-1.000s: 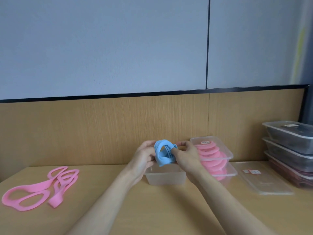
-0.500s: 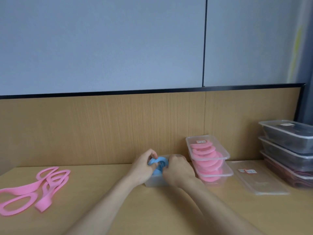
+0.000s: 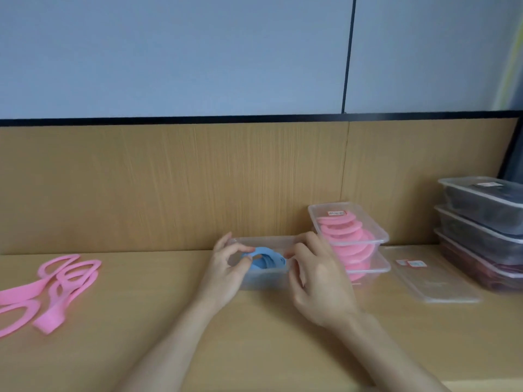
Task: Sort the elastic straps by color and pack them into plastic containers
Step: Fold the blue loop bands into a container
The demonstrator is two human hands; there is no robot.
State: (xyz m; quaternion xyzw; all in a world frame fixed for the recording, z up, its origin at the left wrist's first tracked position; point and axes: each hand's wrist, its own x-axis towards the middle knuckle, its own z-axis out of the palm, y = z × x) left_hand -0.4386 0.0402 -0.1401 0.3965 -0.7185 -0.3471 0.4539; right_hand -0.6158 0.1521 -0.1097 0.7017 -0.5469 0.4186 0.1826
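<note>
Blue straps [image 3: 266,260] coiled inside clear container [image 3: 263,239], mid-table. Left hand [image 3: 226,267] pinching left end; right hand [image 3: 317,281] curled at right end, grip unclear. Likely tucking-in step; next, release and fetch lid [image 3: 435,281], right.

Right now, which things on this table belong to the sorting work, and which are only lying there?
In the job: blue strap, held by left hand and right hand; open container around it; loose pink straps.
Lying about: spare lid; filled pink boxes; dark stacked boxes.
</note>
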